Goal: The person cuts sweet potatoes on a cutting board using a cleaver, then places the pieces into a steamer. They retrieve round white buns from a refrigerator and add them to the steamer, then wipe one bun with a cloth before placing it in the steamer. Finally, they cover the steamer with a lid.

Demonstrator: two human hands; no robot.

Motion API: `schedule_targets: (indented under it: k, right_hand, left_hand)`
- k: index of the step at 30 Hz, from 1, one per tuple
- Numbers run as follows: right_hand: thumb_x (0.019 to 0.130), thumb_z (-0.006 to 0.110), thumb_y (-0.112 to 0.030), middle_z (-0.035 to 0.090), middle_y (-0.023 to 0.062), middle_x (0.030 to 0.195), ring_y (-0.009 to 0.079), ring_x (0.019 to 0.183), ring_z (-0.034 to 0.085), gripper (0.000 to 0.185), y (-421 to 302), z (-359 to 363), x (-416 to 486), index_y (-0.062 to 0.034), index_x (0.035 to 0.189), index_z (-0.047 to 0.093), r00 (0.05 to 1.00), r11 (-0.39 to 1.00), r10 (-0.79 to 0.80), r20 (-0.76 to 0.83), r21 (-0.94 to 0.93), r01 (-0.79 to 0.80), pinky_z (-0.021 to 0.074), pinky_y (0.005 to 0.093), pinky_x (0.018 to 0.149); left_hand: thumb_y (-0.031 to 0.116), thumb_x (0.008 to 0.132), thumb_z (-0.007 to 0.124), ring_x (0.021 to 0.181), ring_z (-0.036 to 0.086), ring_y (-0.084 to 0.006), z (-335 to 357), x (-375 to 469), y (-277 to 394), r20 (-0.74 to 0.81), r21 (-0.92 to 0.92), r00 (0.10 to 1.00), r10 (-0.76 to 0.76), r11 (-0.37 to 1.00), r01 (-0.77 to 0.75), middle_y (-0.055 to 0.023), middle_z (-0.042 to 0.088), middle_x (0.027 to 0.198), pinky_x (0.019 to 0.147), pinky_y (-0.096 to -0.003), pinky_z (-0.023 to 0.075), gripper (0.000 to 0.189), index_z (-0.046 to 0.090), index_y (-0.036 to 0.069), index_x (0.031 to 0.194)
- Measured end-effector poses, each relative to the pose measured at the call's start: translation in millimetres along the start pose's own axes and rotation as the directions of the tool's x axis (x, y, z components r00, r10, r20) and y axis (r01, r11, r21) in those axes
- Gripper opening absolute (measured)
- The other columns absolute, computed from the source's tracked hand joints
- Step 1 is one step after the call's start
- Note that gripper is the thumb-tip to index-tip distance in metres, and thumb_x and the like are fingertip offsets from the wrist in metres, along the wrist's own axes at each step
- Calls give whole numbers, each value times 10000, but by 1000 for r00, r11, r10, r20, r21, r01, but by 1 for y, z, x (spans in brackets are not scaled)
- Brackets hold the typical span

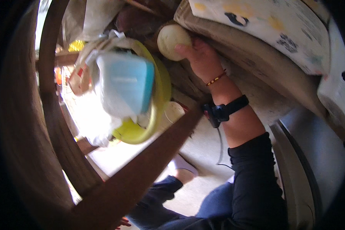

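My right hand reaches up toward the top middle and grips a pale, round fruit or vegetable. Its thumb lies across the near side of the round thing; the other fingers are mostly hidden. Beside it to the left is a yellow-green plastic basin. In or on that basin sits a container with a light-blue face, partly wrapped in plastic. Only a few fingertips of my left hand show at the bottom edge, next to a wooden beam. Whether they hold anything is hidden.
A brown cardboard box with a white printed sack or cloth stands at upper right. Curved-looking wooden posts bound the left. A white tub is on the floor behind the beam. A dark cable hangs from the wrist device.
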State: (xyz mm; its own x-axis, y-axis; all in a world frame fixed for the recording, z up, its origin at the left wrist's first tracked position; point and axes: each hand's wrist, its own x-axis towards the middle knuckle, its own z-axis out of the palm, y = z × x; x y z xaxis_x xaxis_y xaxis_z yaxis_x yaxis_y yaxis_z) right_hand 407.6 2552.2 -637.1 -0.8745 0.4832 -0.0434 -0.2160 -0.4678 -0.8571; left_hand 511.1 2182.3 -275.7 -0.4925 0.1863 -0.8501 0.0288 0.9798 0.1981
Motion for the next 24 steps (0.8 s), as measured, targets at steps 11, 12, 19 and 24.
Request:
schedule_targets:
  k: [11,12,19,24]
  right_hand:
    - [909,520,-474,629,73,1203,259,1024,623,455,-89,-26,-147,-152,1225,578,972,677,231,35,712,-186,482,409,866]
    - [909,517,-475,630,74,1203,259,1024,623,457,-98,-24,-157,-155,1229,577,966,663,247,76,713,-226,492,413,849]
    - [893,533,-444,601,102,1275,266,1159,584,511,-183,7,-254,-121,1289,555,938,641,265,226,685,-346,533,468,872]
    - [879,593,-403,557,140,1337,297,1225,543,610,-231,38,-276,2,1326,502,948,845,155,277,460,-273,460,492,1006]
  left_hand:
    - [229,777,802,1062,617,-335,28,-33,2,399,300,910,113,922,-246,-184,625,1167,874,-434,524,371,676,55,1080]
    - [234,777,802,1031,631,-320,31,-24,-1,410,303,893,184,896,-324,-178,624,1159,843,-408,539,365,682,47,1068]
    - [253,817,740,1021,611,-319,40,-7,19,428,144,639,639,650,-746,-172,625,1096,885,-391,508,349,642,26,1064]
    - [256,864,658,1050,589,-338,30,-20,18,432,82,501,750,520,-850,-166,628,1084,935,-394,475,326,628,28,1095]
